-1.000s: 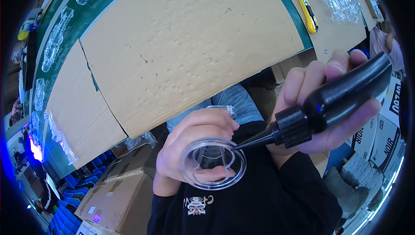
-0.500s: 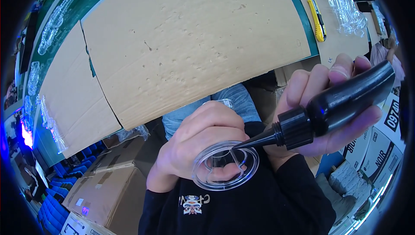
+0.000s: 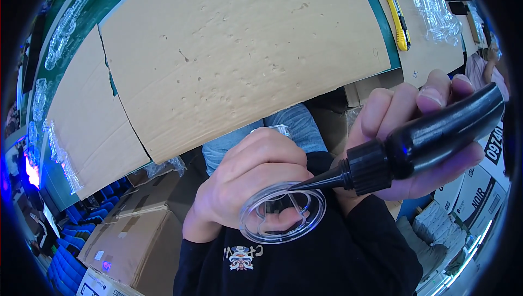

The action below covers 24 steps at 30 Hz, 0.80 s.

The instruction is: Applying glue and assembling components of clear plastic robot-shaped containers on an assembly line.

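Clear plastic round part [image 3: 283, 212] sits gripped in left hand [image 3: 248, 179], fingers curled around its rim, close above the lap. Right hand [image 3: 414, 132] wraps a black squeeze bottle [image 3: 436, 135], nozzle tip touching the part's rim. Beyond: cardboard-covered bench [image 3: 229, 51], yellow utility knife [image 3: 399, 21] near its far right edge.

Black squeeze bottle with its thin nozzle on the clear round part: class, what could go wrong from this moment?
1. The right hand wraps the black squeeze bottle fully; a hard squeeze may flood the clear round part.
2. The left hand holds that part in the air over the black sleeves, so drips could land on clothing.
3. The nozzle tip sits at the rim; a small slip could put the contents outside.
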Motion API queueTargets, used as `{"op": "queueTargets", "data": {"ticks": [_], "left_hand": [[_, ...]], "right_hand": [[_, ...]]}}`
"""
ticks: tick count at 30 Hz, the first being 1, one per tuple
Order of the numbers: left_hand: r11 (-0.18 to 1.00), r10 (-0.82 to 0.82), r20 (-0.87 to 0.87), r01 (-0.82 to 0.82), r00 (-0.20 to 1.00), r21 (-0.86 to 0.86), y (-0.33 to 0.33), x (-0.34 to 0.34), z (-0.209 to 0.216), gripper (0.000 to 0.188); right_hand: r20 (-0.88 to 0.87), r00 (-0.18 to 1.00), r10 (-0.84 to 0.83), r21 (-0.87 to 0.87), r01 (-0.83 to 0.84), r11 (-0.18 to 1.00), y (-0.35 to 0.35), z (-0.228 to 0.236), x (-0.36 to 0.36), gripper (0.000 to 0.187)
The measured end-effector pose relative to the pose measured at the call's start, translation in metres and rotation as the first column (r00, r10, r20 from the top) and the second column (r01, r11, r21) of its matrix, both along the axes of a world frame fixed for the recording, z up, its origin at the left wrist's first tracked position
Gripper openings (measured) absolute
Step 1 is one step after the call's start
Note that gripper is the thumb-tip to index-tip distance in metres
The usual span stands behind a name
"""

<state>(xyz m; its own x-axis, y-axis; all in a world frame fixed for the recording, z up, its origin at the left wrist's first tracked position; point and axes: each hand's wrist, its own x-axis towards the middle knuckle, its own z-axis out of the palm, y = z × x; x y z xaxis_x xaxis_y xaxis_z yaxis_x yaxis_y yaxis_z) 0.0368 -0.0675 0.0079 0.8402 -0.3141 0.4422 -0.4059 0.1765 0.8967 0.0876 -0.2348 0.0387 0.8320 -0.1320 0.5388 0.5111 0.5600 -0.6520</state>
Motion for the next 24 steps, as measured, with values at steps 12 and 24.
{"op": "queueTargets", "data": {"ticks": [12,24], "left_hand": [[1.0,0.017,-0.007,-0.017,1.0,-0.014,-0.002,-0.0009,0.0018,0.026],[0.999,0.034,-0.011,-0.034,0.999,-0.018,-0.0021,-0.0015,0.0028,0.026]], "right_hand": [[-0.045,0.997,0.057,0.047,-0.054,0.997,-0.0002,0.0069,-0.0051,0.053],[-0.062,0.997,-0.042,0.06,0.046,0.997,0.0012,0.0069,-0.008,0.053]]}}
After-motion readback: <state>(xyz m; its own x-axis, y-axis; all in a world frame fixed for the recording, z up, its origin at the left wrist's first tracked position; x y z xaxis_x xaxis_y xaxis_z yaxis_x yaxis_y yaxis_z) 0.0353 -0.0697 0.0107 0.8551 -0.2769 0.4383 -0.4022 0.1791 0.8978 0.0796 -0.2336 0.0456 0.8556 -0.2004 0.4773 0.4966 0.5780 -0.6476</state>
